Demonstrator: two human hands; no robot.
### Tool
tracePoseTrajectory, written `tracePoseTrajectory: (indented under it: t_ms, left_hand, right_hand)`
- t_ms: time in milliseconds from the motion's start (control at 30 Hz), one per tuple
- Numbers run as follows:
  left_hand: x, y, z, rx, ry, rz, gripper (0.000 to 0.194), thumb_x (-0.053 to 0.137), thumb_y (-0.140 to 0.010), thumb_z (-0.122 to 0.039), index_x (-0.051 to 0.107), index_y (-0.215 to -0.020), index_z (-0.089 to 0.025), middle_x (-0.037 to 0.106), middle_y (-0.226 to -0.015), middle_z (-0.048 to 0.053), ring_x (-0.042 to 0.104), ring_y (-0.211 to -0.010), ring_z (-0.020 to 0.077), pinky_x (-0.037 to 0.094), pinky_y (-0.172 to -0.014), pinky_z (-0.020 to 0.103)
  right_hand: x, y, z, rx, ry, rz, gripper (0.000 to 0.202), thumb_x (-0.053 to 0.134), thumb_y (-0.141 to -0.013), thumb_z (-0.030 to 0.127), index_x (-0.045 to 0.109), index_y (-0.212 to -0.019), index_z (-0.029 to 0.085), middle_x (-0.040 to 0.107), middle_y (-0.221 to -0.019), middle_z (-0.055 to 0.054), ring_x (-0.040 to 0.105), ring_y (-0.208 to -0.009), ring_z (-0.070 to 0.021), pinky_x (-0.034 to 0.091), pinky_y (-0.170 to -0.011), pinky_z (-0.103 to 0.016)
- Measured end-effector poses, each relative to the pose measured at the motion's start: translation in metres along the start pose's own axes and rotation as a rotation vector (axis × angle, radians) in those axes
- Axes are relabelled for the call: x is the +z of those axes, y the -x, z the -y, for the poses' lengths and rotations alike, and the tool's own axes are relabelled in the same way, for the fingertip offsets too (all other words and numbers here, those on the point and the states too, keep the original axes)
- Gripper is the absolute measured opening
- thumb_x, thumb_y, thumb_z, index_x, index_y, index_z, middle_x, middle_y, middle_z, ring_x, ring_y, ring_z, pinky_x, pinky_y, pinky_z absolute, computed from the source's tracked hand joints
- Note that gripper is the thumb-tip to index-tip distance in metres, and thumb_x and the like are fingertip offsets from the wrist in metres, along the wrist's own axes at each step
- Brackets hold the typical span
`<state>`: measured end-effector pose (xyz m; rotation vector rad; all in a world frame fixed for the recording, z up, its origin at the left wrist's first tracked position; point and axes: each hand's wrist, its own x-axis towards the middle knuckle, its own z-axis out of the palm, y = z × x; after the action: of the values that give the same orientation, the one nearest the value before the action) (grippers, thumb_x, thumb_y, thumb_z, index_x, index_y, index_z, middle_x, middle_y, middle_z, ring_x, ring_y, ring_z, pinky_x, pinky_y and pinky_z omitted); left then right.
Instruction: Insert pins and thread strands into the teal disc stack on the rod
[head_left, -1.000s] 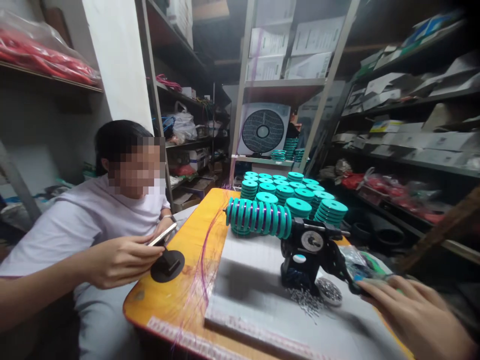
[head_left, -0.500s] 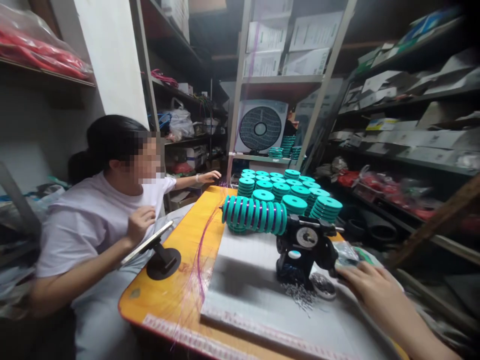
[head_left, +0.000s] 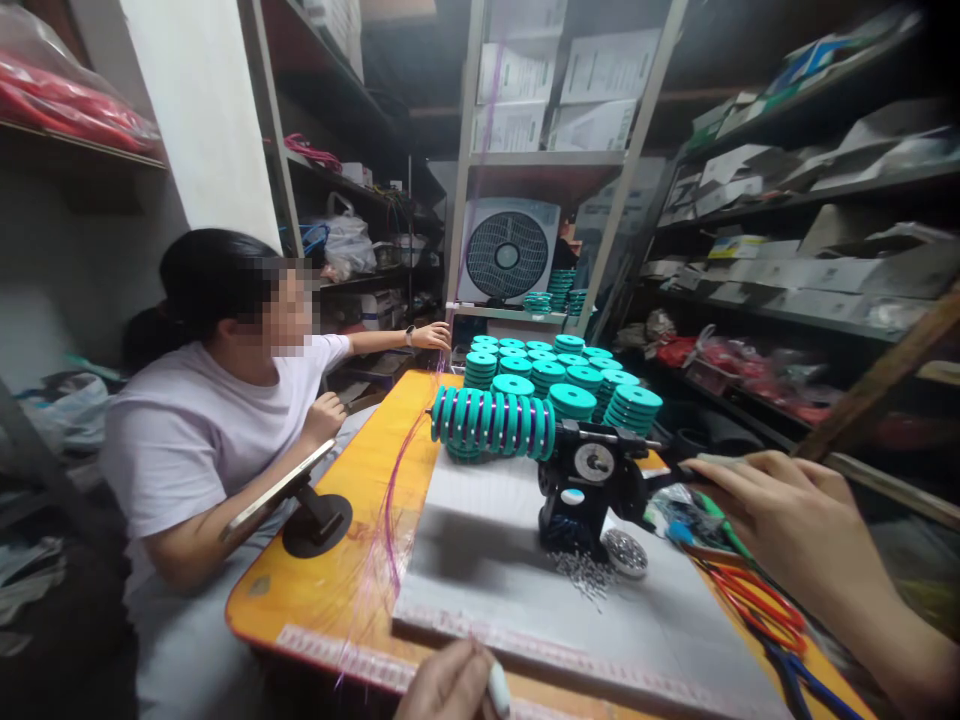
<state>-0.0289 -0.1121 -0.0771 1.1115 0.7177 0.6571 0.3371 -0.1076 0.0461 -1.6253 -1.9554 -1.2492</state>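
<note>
As the right hand [head_left: 795,510], curled closed around the crank [head_left: 675,474], rises, the black machine [head_left: 564,520] appears mid-turn; the left hand [head_left: 446,685] enters, fingertips pinched, contents indiscernible.

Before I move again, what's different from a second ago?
Your right hand has brought the crank higher; your left hand has appeared at the bottom edge. The co-worker's watch-wearing hand left the phone and reaches toward the table's far end. The winding machine and stacked green spools stay put.

The winder [head_left: 581,495] stands on the board [head_left: 480,550], stacked spools [head_left: 573,400] behind it, 1 phone stand [head_left: 319,528] left.
</note>
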Motion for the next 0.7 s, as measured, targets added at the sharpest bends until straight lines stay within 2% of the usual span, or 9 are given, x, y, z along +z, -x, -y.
tracePoseTrajectory:
  t_ms: [67, 133, 267, 367, 500, 600, 700]
  left_hand:
    - [0.011, -0.004, -0.01, 0.046, 0.091, 0.022, 0.047, 0.053, -0.079, -0.065, 0.052, -0.075, -0.018, 0.063, -0.053, 0.003, 0.058, -0.044, 0.0131, 0.04, -0.045, 0.022]
    - [0.019, -0.009, -0.022, 0.089, 0.169, 0.089, 0.043, 0.05, -0.084, -0.059, 0.048, -0.074, -0.017, 0.066, -0.054, 0.005, 0.059, -0.04, 0.0146, 0.039, -0.042, 0.021]
    - [0.024, -0.01, -0.036, 0.041, 0.232, 0.148, 0.036, 0.05, -0.088, -0.047, 0.054, -0.076, -0.014, 0.073, -0.079, 0.012, 0.071, -0.061, 0.0194, 0.05, -0.057, 0.025]
    - [0.023, -0.001, -0.032, -0.039, 0.268, 0.188, 0.035, 0.05, -0.089, -0.044, 0.059, -0.079, -0.012, 0.073, -0.091, 0.015, 0.072, -0.076, 0.0214, 0.052, -0.066, 0.027]
    - [0.021, 0.016, -0.023, -0.094, 0.276, 0.232, 0.039, 0.048, -0.091, -0.041, 0.067, -0.082, -0.009, 0.073, -0.089, 0.016, 0.071, -0.081, 0.0216, 0.052, -0.076, 0.032]
    - [0.022, 0.028, -0.014, -0.139, 0.257, 0.232, 0.041, 0.046, -0.092, -0.041, 0.069, -0.086, -0.008, 0.073, -0.087, 0.016, 0.07, -0.081, 0.0212, 0.051, -0.078, 0.033]
    - [0.025, 0.038, 0.0, -0.188, 0.243, 0.233, 0.041, 0.046, -0.091, -0.042, 0.068, -0.084, -0.008, 0.072, -0.093, 0.018, 0.07, -0.081, 0.0217, 0.051, -0.076, 0.033]
  right_hand:
    - [0.007, -0.005, -0.001, 0.026, 0.027, 0.008, 0.034, 0.038, -0.094, 0.037, 0.068, -0.102, 0.023, 0.07, -0.081, -0.006, 0.056, -0.08, -0.0235, 0.034, -0.078, -0.038]
    - [0.014, -0.006, 0.001, 0.069, 0.049, 0.023, 0.032, 0.042, -0.094, 0.036, 0.069, -0.102, 0.022, 0.071, -0.083, -0.007, 0.055, -0.085, -0.0239, 0.032, -0.081, -0.037]
    - [0.018, -0.005, 0.007, 0.129, 0.063, 0.069, 0.029, 0.046, -0.093, 0.033, 0.068, -0.105, 0.019, 0.072, -0.086, -0.008, 0.052, -0.091, -0.0247, 0.028, -0.081, -0.036]
    - [0.016, -0.005, 0.008, 0.131, 0.046, 0.107, 0.031, 0.046, -0.093, 0.034, 0.068, -0.106, 0.017, 0.072, -0.086, -0.01, 0.05, -0.089, -0.0247, 0.027, -0.077, -0.036]
    - [0.018, -0.006, 0.007, 0.173, -0.004, 0.109, 0.033, 0.047, -0.093, 0.037, 0.07, -0.104, 0.016, 0.07, -0.081, -0.012, 0.047, -0.087, -0.0235, 0.024, -0.072, -0.035]
    - [0.02, -0.006, 0.006, 0.191, -0.031, 0.127, 0.038, 0.043, -0.095, 0.04, 0.07, -0.104, 0.015, 0.07, -0.084, -0.012, 0.047, -0.088, -0.0216, 0.023, -0.071, -0.035]
    - [0.02, -0.007, 0.006, 0.21, -0.046, 0.139, 0.05, 0.035, -0.097, 0.045, 0.071, -0.104, 0.012, 0.069, -0.085, -0.012, 0.047, -0.09, -0.0209, 0.023, -0.07, -0.036]
